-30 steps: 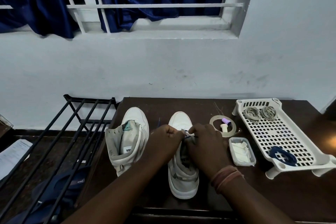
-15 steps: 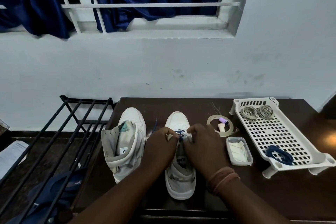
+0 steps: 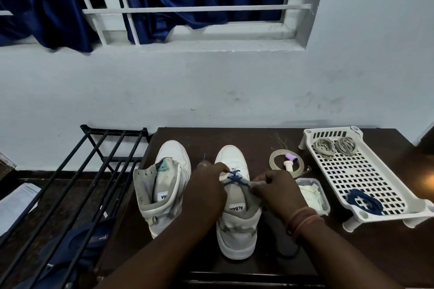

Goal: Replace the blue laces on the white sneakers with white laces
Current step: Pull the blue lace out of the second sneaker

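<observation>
Two white high-top sneakers stand on the dark table (image 3: 281,263), toes toward the wall. The left sneaker (image 3: 164,185) has no lace and gapes open. The right sneaker (image 3: 237,218) keeps a blue lace (image 3: 234,178) in its lowest eyelets. My left hand (image 3: 206,192) pinches the lace at the sneaker's left side. My right hand (image 3: 274,192) pinches the lace end at the right side, pulled outward. A coiled blue lace (image 3: 364,202) and two coiled white laces (image 3: 335,144) lie in the white tray (image 3: 352,171).
A tape roll (image 3: 274,159) with a small purple-capped item inside and a clear box (image 3: 312,195) of white cloth sit between sneaker and tray. A black metal rack (image 3: 77,183) stands left of the table, with dark blue fabric (image 3: 77,248) beneath it.
My hands have drawn apart, the right one moving right with the lace, so the blue crossings on the right sneaker now show between them. The view shifted slightly.
</observation>
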{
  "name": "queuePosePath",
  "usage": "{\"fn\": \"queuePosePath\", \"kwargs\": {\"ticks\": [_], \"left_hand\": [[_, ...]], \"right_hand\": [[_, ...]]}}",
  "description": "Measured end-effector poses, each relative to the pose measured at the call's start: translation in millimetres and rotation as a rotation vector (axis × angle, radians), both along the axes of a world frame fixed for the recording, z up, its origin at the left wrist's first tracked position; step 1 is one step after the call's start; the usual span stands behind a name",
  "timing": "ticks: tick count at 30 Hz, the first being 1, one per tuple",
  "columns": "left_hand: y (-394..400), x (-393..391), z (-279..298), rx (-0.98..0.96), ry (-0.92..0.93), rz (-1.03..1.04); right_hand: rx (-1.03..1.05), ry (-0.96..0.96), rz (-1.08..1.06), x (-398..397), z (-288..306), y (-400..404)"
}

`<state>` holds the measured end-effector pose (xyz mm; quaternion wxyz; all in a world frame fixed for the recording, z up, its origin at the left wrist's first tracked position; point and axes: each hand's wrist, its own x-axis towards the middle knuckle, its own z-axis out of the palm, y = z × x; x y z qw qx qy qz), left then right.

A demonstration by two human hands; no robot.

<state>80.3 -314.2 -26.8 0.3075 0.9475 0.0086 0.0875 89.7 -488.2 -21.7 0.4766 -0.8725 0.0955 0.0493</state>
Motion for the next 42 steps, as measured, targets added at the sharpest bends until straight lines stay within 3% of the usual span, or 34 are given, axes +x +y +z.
{"fn": "queuePosePath", "kwargs": {"ticks": [2,4,9,13,16,19,21,24,27,31,33,37,39,42], "left_hand": [[-3,2,1,0.117,-0.150,-0.142],[-7,1,5,0.229,-0.177,-0.226],[-12,6,-3,0.295,-0.212,-0.165],[-3,7,-6,0.064,-0.240,0.116],[-1,8,-3,-0.043,-0.269,0.062],[-8,6,2,0.156,-0.294,-0.130],[-11,5,1,0.330,-0.294,-0.150],[-9,7,-3,0.389,-0.298,-0.143],[-5,10,-2,0.339,-0.318,-0.075],[5,14,13,-0.107,-0.355,0.154],[3,16,19,-0.206,-0.323,0.103],[-7,6,9,0.199,-0.272,-0.121],[-7,7,-2,0.359,-0.259,-0.121],[-5,9,-6,0.363,-0.249,-0.094]], "right_hand": [[-0.017,-0.020,0.007,0,1,1],[-0.024,-0.024,0.017,0,2,2],[-0.024,-0.015,0.032,-1,5,3],[-0.013,0.007,0.037,-3,7,2],[-0.006,0.012,0.031,-2,7,4],[-0.028,0.012,0.046,-1,8,5],[-0.044,-0.004,0.049,-1,8,6],[-0.073,-0.021,0.065,-3,8,7],[-0.057,-0.010,0.057,-2,8,7],[-0.090,-0.013,0.045,-3,7,7],[-0.113,-0.018,0.046,-4,8,7],[-0.127,-0.031,0.061,-3,9,9],[-0.133,-0.039,0.054,-3,9,10],[-0.124,-0.036,0.044,-4,9,11]]}}
